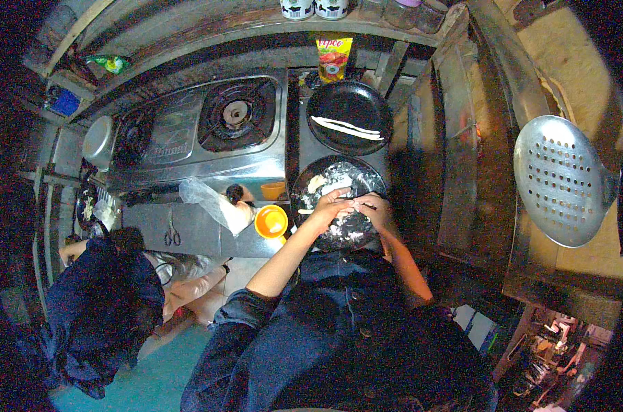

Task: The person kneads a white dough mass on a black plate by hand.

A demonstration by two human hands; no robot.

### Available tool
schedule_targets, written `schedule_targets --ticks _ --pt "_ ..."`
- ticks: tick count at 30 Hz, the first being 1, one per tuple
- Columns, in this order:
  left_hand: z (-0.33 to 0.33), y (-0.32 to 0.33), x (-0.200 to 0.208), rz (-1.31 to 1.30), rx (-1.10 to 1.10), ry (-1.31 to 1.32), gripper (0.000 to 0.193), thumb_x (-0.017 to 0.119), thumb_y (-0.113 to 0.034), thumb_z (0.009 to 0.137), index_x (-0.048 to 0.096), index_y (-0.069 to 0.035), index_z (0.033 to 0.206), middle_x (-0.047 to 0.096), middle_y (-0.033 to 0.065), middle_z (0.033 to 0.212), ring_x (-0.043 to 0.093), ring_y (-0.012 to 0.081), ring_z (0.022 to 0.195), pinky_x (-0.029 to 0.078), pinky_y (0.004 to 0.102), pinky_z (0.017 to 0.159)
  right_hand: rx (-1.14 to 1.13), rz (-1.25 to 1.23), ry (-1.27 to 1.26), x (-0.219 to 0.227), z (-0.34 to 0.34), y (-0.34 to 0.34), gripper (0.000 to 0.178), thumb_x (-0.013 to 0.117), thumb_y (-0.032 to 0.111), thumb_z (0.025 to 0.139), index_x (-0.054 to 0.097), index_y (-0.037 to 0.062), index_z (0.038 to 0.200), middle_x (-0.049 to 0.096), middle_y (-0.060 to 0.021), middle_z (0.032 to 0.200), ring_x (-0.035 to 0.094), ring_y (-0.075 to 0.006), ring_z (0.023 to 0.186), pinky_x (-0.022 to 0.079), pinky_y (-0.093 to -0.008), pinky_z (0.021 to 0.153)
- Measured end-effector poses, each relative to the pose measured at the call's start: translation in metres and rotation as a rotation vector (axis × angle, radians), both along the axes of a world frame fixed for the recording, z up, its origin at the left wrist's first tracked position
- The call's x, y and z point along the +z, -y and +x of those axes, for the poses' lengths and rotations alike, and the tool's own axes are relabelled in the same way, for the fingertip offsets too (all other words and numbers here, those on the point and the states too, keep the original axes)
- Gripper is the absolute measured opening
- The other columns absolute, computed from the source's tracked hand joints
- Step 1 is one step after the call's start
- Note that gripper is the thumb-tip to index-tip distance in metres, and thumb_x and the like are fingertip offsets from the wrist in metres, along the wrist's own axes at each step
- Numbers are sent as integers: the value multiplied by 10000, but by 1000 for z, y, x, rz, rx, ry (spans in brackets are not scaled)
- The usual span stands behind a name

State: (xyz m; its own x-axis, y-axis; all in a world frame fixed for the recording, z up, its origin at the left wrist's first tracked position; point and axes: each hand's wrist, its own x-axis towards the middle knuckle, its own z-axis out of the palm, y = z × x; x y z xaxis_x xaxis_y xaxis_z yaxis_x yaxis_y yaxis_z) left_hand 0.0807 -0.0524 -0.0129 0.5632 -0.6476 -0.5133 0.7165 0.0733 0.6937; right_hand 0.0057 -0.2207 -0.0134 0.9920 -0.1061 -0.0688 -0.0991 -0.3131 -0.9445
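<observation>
Well beyond the hands (333,204): lettered pouch (334,60).

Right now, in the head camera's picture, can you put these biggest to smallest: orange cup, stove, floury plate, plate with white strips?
1. Stove
2. Floury plate and plate with white strips: they look too alike to rank.
3. Orange cup
</observation>
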Motion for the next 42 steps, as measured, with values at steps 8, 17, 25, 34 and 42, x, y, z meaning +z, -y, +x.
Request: schedule_targets --ticks 8,17,25,34,42 --pt "-2 2 0 12 6 70 475 638 -46 818 478 -34 1265 661 91 903 624 113 698 516 212 622 -75 187 -86 4 -2 -3 159 631 83 784 649 -4 916 653 -87 891 614 -173 865 461 -270 799" --pt "0 3 2 37 -6 -54 462 655 -67 814 496 -45 1247 657 75 892 609 98 649 507 193 583 -61 124 -4 10 -1 0 129 637 72 765 650 -14 861 638 -93 918 611 -190 864 462 -276 803" --pt "8 -5 -2 -208 -74 -308 426 624 -69 836 494 -44 1241 654 44 927 599 83 636 512 194 571 -76 57 22 30 4 -8 127 626 65 763 638 -29 848 629 -114 931 596 -208 908 455 -280 819" --pt "1 3 23 371 -20 748 361 658 -72 783 574 -43 1132 658 89 786 619 186 670 489 304 633 -202 -308 106 -1 2 1 86 619 86 738 672 41 789 611 -103 856 593 -259 835 468 -332 756" --pt "-11 -5 9 694 -90 1012 267 582 -85 813 633 -66 1074 633 165 830 616 306 787 478 395 712 -7 -706 162 -16 9 -8 73 646 136 722 688 129 781 606 -41 828 581 -258 812 461 -357 722"
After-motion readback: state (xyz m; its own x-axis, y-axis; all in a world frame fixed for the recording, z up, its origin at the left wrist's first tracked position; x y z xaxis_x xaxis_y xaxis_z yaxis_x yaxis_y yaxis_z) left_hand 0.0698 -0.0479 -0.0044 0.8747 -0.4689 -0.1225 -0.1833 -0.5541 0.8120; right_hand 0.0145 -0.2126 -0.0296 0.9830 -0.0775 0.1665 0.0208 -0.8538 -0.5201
